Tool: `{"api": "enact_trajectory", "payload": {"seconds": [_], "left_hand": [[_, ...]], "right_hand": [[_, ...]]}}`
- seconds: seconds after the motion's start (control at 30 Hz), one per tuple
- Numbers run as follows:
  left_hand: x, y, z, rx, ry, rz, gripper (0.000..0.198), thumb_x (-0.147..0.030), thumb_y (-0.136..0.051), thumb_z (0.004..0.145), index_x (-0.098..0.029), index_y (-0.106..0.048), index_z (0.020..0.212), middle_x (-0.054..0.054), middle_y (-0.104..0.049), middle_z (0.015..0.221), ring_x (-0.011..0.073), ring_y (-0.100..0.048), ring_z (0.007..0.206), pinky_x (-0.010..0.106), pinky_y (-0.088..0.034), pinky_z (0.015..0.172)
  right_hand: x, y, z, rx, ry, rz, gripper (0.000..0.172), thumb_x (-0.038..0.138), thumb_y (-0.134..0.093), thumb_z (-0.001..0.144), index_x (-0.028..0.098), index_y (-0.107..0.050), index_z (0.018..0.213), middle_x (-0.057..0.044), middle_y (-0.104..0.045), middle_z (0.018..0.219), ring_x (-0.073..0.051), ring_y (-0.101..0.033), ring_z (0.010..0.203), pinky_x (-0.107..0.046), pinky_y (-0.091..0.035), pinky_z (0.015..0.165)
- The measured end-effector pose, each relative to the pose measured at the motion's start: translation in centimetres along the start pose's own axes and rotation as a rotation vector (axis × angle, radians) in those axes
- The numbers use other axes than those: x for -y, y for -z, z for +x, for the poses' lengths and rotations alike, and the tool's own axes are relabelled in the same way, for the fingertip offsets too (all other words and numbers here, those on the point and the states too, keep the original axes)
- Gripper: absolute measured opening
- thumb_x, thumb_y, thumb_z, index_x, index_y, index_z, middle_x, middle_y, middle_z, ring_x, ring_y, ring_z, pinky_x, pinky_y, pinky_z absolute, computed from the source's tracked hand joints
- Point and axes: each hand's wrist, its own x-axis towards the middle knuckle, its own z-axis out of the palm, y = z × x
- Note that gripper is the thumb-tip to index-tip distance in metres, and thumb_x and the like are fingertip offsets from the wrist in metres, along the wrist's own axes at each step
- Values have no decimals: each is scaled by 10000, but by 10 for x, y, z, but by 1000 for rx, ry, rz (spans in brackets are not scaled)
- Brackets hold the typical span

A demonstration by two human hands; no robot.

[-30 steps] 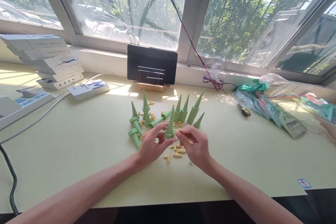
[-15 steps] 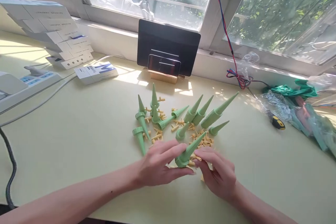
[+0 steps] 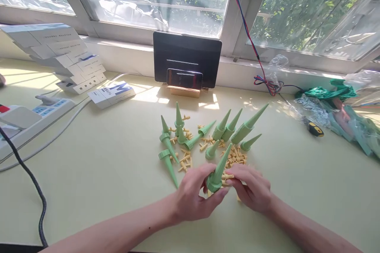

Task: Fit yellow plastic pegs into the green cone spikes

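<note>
My left hand [image 3: 194,195] is closed around the wide base of a green cone-shaped spike [image 3: 219,169], whose tip points up and away. My right hand [image 3: 252,189] pinches a small yellow T-shaped piece [image 3: 228,176] against the side of that spike's base. Behind the hands lie several more green spikes [image 3: 234,128], some standing, some on their side, among several scattered yellow pieces [image 3: 237,155] on the pale yellow table [image 3: 103,158].
A dark tablet with a phone [image 3: 184,78] on a wooden stand leans at the window sill. White boxes [image 3: 68,63] and a power strip [image 3: 35,114] with cables sit at the left. Green bagged parts [image 3: 338,106] and a small screwdriver [image 3: 315,129] lie at the right.
The hands came down toward the table's near edge with the spike, which tilted from upright to leaning right. The right hand brought a yellow piece against its base. The camera view shifted.
</note>
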Motion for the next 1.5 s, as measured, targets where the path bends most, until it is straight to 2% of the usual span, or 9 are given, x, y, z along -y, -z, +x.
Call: {"api": "enact_trajectory", "payload": {"seconds": [0.13, 0.3, 0.43, 0.57, 0.8, 0.9, 1.0, 1.23, 1.5], "left_hand": [[-3, 0, 0, -15, 30, 7, 310, -245, -624, 865, -191, -496, 1142, -49, -516, 629, 75, -443, 463, 184, -411, 424], [4, 2, 4, 32, 9, -43, 325, -132, -599, 862, -167, -490, 1166, -39, -570, 701, 42, -428, 451, 142, -404, 411], [17, 2, 11, -1, -86, 87, 297, -160, -613, 861, -170, -511, 1140, -57, -541, 659, 45, -422, 440, 150, -397, 417], [32, 1, 21, -13, -184, 178, 236, -182, -592, 877, -169, -525, 1102, -59, -535, 652, 38, -404, 419, 156, -392, 429], [46, 6, 50, -80, -310, 245, 227, -194, -559, 898, -167, -518, 1119, -49, -538, 674, 37, -396, 427, 147, -366, 410], [48, 8, 60, -126, -341, 292, 218, -212, -578, 891, -168, -532, 1099, -63, -503, 641, 40, -398, 430, 146, -359, 415], [51, 8, 60, -111, -361, 306, 216, -224, -594, 885, -168, -539, 1087, -68, -496, 626, 40, -402, 424, 149, -361, 417], [45, 3, 43, -64, -292, 233, 207, -159, -589, 874, -156, -535, 1074, -68, -452, 620, 43, -356, 429, 158, -347, 415], [45, 7, 43, 14, -217, 199, 214, -151, -550, 897, -154, -519, 1109, -32, -507, 702, 51, -374, 456, 177, -364, 443]], "right_hand": [[-2, -3, -2, -9, 0, -44, 268, 134, -536, 943, 198, -591, 1198, -28, -654, 668, -146, -585, 519, -249, -473, 463], [-2, -10, -1, -112, 25, -61, 223, 106, -560, 933, 158, -631, 1138, -51, -651, 714, -138, -595, 587, -232, -481, 496], [-7, -16, 2, -193, 25, -87, 204, 128, -560, 942, 173, -645, 1121, -65, -664, 800, -137, -624, 663, -237, -533, 573], [-20, -22, 1, -206, 62, -97, 232, 133, -510, 961, 189, -623, 1156, -83, -680, 889, -158, -661, 754, -266, -566, 635], [-37, -29, 25, -309, 69, 42, 166, 113, -508, 959, 219, -586, 1062, -26, -634, 850, -106, -622, 628, -243, -554, 595], [-41, -29, 34, -330, 74, 19, 148, 125, -503, 965, 223, -584, 1040, -24, -633, 842, -112, -626, 651, -251, -555, 611], [-43, -27, 31, -302, 45, -54, 116, 170, -484, 980, 225, -578, 1018, -32, -646, 842, -118, -616, 636, -257, -551, 592], [-35, -30, 14, -276, -21, -30, 97, 155, -504, 968, 216, -577, 988, -4, -620, 722, -107, -582, 562, -235, -511, 527], [-34, -34, 11, -285, -143, 2, 46, 202, -544, 956, 207, -582, 930, 7, -628, 685, -101, -579, 521, -224, -490, 501]]}}
